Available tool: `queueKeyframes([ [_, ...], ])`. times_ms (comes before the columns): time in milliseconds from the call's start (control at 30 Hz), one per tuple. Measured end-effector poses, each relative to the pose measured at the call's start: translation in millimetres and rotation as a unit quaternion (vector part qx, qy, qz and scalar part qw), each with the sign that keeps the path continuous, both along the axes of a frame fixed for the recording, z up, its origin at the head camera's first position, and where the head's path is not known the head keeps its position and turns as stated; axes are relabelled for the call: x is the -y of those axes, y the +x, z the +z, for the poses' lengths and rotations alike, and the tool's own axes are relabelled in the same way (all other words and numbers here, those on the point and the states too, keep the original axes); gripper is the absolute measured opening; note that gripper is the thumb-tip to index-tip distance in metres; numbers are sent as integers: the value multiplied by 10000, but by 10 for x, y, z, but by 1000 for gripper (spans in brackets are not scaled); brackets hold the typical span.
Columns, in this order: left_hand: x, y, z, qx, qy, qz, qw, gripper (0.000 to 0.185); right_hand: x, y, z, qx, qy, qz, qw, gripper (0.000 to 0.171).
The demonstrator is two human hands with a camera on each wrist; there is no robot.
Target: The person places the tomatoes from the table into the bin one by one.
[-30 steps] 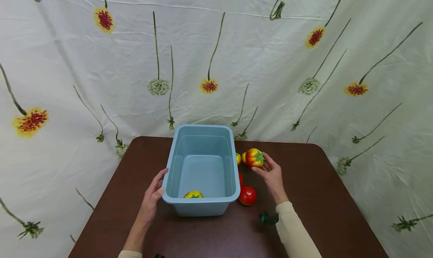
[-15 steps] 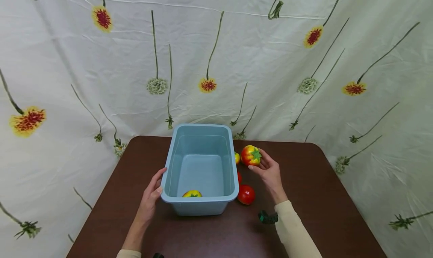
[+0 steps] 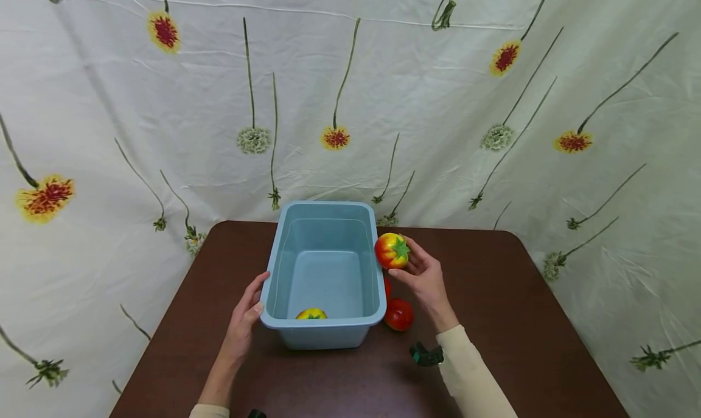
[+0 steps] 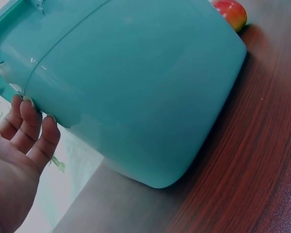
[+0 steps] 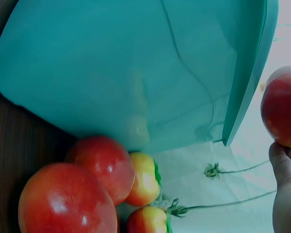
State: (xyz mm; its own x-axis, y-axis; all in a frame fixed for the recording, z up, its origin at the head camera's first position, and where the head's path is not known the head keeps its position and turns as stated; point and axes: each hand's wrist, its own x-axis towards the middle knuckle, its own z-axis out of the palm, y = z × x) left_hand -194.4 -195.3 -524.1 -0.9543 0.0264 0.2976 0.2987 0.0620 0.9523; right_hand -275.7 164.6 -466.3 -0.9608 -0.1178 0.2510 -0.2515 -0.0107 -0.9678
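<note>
A blue plastic bin (image 3: 350, 323) stands on the dark brown table, with a yellow-and-red fruit (image 3: 311, 314) at its near end, partly hidden by the front wall. My left hand (image 3: 244, 311) holds the bin's left rim near the front corner; the left wrist view shows its fingers (image 4: 46, 141) under the rim. Between thumb and fingers, my right hand (image 3: 426, 279) pinches a red-and-yellow fruit with a green leafy top (image 3: 389, 250). It is raised beside the bin's right rim, and the right wrist view shows its red underside (image 5: 283, 111).
Outside the bin's right wall lie red round fruits (image 3: 398, 314) and, farther back, yellow-and-red fruits (image 5: 143, 179) with green tops. A dark wrist strap piece (image 3: 426, 354) hangs by the right sleeve. A flower-printed white cloth (image 3: 438, 101) hangs behind the table (image 3: 520, 320).
My right hand has moved left with the fruit, from beyond the other fruits up to the bin's right rim. The left hand has kept its hold on the bin.
</note>
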Motion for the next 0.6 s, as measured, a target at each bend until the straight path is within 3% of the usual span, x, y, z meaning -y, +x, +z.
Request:
queueKeyframes([
  [600,-15,12,13,198,-13,161,9997,53,240,87,26,-280,281,626,9972,70],
])
